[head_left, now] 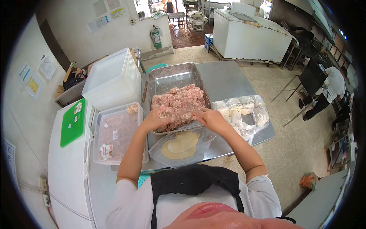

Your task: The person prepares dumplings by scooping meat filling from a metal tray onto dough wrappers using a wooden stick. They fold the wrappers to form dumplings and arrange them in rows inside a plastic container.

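Observation:
A metal tray [173,72] on the steel table holds a mound of ground meat [181,100]. My left hand [155,119] is at the meat's near left side, its fingers sunk in the meat and hidden. My right hand [209,117] is over the tray's near right edge, with fingers drawn together at the meat; what they pinch, if anything, is too small to tell. Just below the tray, flat pale yellow rounds [180,145] lie on a clear plastic sheet [207,140].
Left of the tray are a lidded plastic container [119,133], stacked clear containers [110,74] and a green board [73,123]. A plastic bag [246,114] lies on the right of the steel table [228,78]. A person [331,89] bends near a black chair [313,76].

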